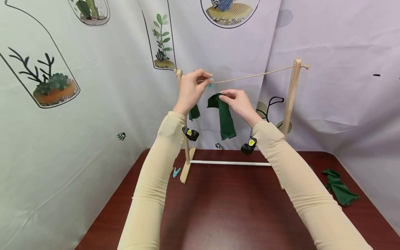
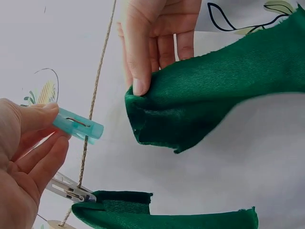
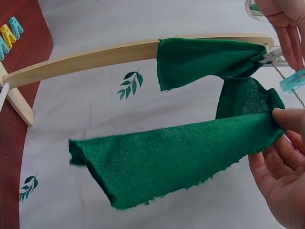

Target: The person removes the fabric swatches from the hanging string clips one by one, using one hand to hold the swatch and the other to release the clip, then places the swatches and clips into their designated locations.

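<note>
My left hand (image 1: 193, 88) pinches a light blue clothespin (image 2: 78, 125) between thumb and fingers, its tip at the rope (image 2: 99, 69). To its right, my right hand (image 1: 240, 104) grips a strip of dark green cloth (image 1: 226, 121) near its folded top, so the longer end droops down. This cloth is beside the rope, apart from the blue clothespin in the left wrist view. A second green cloth (image 3: 205, 59) hangs folded over the rope near the left post, held by a whitish clothespin (image 2: 71, 191).
The rope runs between a left wooden post (image 1: 186, 146) and a right wooden post (image 1: 292, 93), joined low by a white rod (image 1: 231, 163). Several clothespins, one a blue clothespin (image 1: 176, 172), lie by the left foot. Another green cloth (image 1: 342, 191) lies at the right of the reddish-brown table (image 1: 225, 211).
</note>
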Available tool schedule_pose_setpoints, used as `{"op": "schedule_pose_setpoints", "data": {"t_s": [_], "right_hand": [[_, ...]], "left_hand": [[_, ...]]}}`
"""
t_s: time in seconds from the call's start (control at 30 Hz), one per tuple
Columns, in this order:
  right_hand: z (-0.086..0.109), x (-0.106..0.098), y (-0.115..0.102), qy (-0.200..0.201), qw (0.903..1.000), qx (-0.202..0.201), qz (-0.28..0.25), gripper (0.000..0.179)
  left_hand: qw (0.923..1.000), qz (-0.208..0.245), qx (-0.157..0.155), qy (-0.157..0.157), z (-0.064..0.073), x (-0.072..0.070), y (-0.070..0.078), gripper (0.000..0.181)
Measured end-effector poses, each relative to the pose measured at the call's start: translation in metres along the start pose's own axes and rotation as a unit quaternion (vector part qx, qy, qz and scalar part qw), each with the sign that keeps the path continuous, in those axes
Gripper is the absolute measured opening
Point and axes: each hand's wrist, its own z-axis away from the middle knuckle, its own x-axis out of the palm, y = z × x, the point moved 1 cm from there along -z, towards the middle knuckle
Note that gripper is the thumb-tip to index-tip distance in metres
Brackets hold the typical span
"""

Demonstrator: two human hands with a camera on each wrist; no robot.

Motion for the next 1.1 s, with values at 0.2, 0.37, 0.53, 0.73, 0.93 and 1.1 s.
{"op": "schedule_pose_setpoints", "data": {"t_s": [0.2, 0.37, 0.53, 0.73, 0.93, 1.1], "right_hand": [[0.004, -0.004, 0.002, -0.002, 0.9999, -0.010, 0.009, 0.035], [0.012, -0.011, 0.001, -0.016, 0.9995, -0.016, 0.021, 0.035], [0.024, -0.021, -0.004, -0.024, 0.9980, -0.027, 0.051, 0.034], [0.045, -0.036, -0.008, -0.032, 0.9962, -0.033, 0.074, 0.035], [0.071, -0.059, -0.005, -0.021, 0.9967, -0.026, 0.073, 0.039], [0.093, -0.083, -0.003, -0.002, 0.9977, -0.022, 0.064, 0.038]], "left_hand": [[0.9989, 0.032, 0.013, 0.030, -0.003, -0.003, 0.007, 0.012], [0.9966, 0.058, 0.019, 0.055, -0.004, -0.007, 0.013, 0.012], [0.9959, 0.060, 0.024, 0.063, -0.002, -0.013, 0.019, 0.012], [0.9963, 0.060, 0.014, 0.060, 0.008, -0.027, 0.023, 0.017], [0.9958, 0.055, -0.009, 0.072, 0.027, -0.049, 0.023, 0.024], [0.9922, 0.060, -0.024, 0.106, 0.046, -0.071, 0.020, 0.030]]}}
